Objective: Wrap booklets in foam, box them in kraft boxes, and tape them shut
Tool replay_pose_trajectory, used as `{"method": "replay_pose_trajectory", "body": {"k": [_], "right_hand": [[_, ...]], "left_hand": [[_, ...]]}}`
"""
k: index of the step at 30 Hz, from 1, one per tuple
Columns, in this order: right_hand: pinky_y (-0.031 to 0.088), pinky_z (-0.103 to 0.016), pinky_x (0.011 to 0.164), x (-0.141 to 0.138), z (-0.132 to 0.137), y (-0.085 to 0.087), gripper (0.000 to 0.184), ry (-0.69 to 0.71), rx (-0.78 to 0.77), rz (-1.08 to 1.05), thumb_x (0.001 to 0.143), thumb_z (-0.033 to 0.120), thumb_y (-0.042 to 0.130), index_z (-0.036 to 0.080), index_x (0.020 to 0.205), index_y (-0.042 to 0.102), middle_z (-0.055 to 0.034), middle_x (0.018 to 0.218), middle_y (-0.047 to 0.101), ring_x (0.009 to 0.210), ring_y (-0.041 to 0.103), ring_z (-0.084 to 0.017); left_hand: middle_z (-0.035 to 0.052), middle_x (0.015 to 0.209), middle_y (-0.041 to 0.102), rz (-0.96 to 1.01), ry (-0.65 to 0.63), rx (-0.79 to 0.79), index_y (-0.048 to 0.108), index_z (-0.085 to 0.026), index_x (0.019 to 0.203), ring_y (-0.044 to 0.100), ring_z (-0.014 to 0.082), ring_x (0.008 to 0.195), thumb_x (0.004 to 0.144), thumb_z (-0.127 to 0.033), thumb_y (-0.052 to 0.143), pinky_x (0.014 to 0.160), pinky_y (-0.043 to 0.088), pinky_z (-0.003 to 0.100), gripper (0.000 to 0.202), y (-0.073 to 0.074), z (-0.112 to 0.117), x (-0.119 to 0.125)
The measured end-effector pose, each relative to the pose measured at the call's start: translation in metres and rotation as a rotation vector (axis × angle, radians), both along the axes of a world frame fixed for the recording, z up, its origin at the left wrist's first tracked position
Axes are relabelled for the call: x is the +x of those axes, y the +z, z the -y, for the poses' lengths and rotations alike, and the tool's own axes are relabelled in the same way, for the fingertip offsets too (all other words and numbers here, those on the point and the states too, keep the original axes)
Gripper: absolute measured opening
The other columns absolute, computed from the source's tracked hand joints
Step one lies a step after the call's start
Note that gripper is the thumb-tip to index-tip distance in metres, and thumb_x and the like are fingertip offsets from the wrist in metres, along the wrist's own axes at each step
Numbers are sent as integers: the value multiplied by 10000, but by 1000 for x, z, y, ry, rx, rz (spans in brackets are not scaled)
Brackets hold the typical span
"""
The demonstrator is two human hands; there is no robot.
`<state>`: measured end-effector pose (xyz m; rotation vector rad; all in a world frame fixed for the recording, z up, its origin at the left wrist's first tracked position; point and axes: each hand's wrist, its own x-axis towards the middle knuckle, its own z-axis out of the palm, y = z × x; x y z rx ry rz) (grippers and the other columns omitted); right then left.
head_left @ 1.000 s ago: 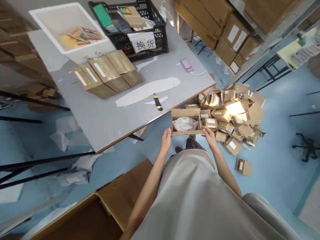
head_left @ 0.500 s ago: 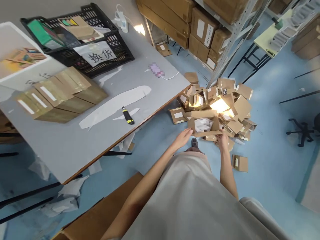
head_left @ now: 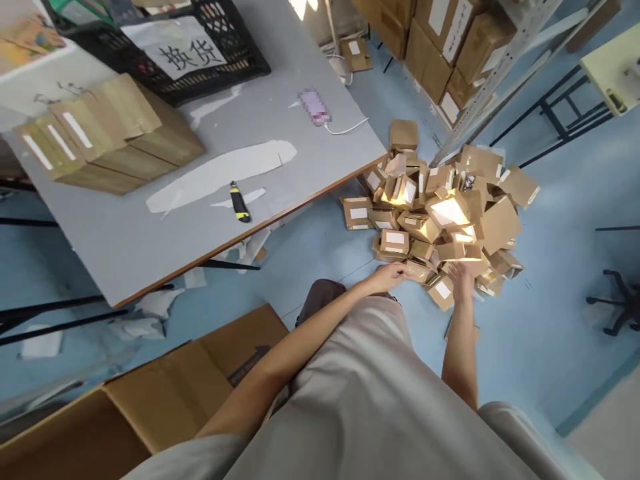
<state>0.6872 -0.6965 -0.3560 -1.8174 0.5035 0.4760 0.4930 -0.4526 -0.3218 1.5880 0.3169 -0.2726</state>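
Observation:
My right hand [head_left: 463, 277] is at the near edge of an open cardboard box [head_left: 457, 252], fingers closed on it over the pile. The inside of that box is mostly hidden from me. To its left my left hand [head_left: 390, 275] has come away from the box, fingers loosely bent and apart, with nothing visible in them. Just beyond its fingertips lies a taped small box [head_left: 418, 271] in the heap of cardboard boxes [head_left: 500, 223] on the blue floor.
A grey table [head_left: 190, 260] at left bears a black-and-yellow box cutter [head_left: 240, 203], brown boxes [head_left: 120, 137], a black crate [head_left: 240, 60] and a blurred pinkish object with a white cable. A large open carton [head_left: 185, 380] stands beside me at lower left. Metal shelving [head_left: 500, 80] rises behind the heap.
My left hand has let go of the open box. The box has shifted right in my right hand and tilted, so the white wrapping inside no longer shows. My view has swung down.

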Motion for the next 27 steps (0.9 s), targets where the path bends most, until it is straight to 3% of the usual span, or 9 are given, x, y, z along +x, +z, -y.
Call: {"method": "replay_pose_trajectory", "body": {"k": [3, 7, 10, 14, 20, 24, 27], "right_hand": [[671, -505, 1064, -26, -63, -18, 470, 200, 60, -82, 872, 638, 687, 232, 1110, 684, -149, 1218, 844, 1089, 850, -277], [691, -491, 1006, -76, -168, -29, 523, 514, 166, -165, 869, 665, 766, 209, 1123, 740, -164, 1207, 872, 1055, 857, -287], [691, -447, 989, -126, -253, -26, 538, 759, 224, -217, 889, 673, 773, 210, 1163, 765, -157, 1235, 875, 1052, 857, -265], [677, -420, 994, -200, -355, -7, 601, 1005, 272, -228, 889, 722, 766, 205, 1197, 776, -164, 1280, 866, 1068, 851, -256], [666, -470, 1023, -296, -479, 27, 642, 1107, 288, -174, 819, 772, 837, 236, 1172, 816, -161, 1282, 868, 1124, 838, -315], [655, -497, 1050, -343, -542, 40, 658, 1174, 304, -95, 839, 783, 822, 239, 1210, 820, -161, 1331, 852, 1192, 819, -339], [667, -507, 1022, -366, -583, 43, 702, 1248, 283, 13, 843, 812, 794, 226, 1228, 823, -161, 1297, 854, 1195, 804, -348]], "left_hand": [[155, 1310, 838, -84, 220, -75, 847, -215, 1004, 763, 357, 1326, 981, -476, 704, 1170, 592, 507, 298, -10, -41, -47], [177, 1325, 839, -128, 513, -124, 834, -227, 943, 745, 387, 1374, 913, -600, 798, 1243, 537, 563, 376, -16, -97, -108], [182, 1394, 819, -95, 701, -126, 827, -225, 958, 731, 371, 1398, 892, -608, 806, 1265, 516, 570, 389, -13, -143, -152], [170, 1471, 787, 9, 898, -122, 836, -222, 1008, 728, 363, 1398, 883, -615, 808, 1265, 510, 560, 413, 3, -211, -217], [161, 1411, 814, 84, 1150, -167, 845, -218, 1018, 719, 371, 1394, 850, -581, 854, 1253, 510, 548, 400, 24, -304, -332], [138, 1322, 840, 53, 1389, -212, 845, -220, 1040, 745, 343, 1307, 838, -526, 862, 1209, 541, 517, 367, 19, -349, -395], [126, 1259, 843, 9, 1497, -221, 840, -214, 1148, 752, 323, 1273, 864, -469, 826, 1155, 571, 481, 382, 10, -382, -424]]}}
